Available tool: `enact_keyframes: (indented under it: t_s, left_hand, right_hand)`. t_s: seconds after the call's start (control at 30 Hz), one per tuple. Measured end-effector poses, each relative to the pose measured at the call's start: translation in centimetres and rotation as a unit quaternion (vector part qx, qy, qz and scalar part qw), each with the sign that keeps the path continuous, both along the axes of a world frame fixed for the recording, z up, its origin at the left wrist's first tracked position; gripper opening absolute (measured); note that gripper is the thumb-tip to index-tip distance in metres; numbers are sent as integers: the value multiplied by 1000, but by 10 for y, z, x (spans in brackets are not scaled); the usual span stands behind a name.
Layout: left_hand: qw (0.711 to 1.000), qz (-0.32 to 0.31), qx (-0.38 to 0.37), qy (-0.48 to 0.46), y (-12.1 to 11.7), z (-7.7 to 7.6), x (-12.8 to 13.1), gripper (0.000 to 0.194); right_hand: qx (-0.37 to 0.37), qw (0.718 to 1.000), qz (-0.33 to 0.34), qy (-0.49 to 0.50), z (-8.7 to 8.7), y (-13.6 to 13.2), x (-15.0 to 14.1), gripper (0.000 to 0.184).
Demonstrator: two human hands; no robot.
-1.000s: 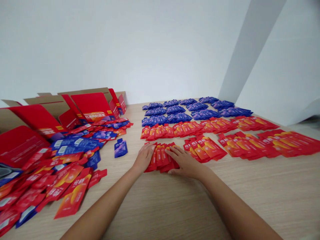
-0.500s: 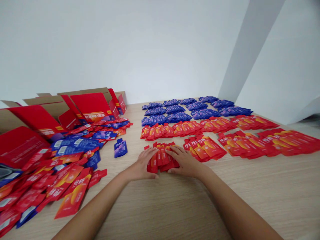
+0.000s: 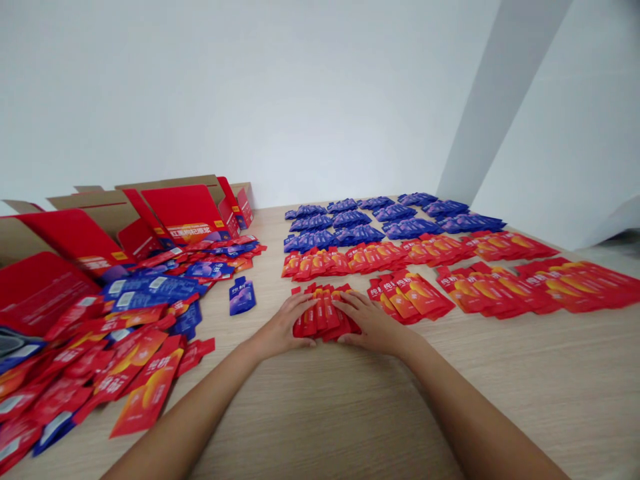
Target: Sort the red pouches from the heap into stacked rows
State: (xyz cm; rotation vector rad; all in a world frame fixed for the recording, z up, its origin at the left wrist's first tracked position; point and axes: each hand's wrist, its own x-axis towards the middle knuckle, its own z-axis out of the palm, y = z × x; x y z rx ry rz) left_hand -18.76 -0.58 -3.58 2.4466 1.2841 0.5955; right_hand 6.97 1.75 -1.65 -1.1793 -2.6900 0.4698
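Note:
Between my hands lies a small overlapping row of red pouches (image 3: 324,315) on the wooden table. My left hand (image 3: 283,328) is curved round the row's left side, thumb at the near edge and fingers over the far part. On the opposite side, my right hand (image 3: 374,325) holds the row the same way. Fingertips of both hands rest on the pouches and hide their outer ends. Just right of my right hand is a fanned group of red-orange pouches (image 3: 410,297). One blue pouch (image 3: 242,297) lies alone beyond my left hand.
A loose heap of red pouches (image 3: 145,393) mixed with blue pouches (image 3: 155,292) covers the left side. Behind it stand open red cartons (image 3: 180,210). Groups of blue pouches (image 3: 357,235) and red pouches (image 3: 377,257) form rows toward the wall.
My left hand has closed in slightly, and the pouches between my hands sit more evenly together. My right hand has barely shifted. Everything else stays where it was.

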Motion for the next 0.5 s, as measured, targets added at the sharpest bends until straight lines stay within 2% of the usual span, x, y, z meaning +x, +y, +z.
enact_keyframes:
  t_s: [0.1,0.3,0.5]
  left_hand:
    - [1000,10,2,10,-4,-1,3,91]
    - [999,17,44,19,-4,-6,8,76]
    - [996,25,75,30,-4,-12,6,78]
  right_hand:
    - [9,1000,2,8,-3,1,0,75]
    - [36,999,-7,24,-11,-3,-8,72]
    - [43,998,-31,28,-9,-8,-11,75]
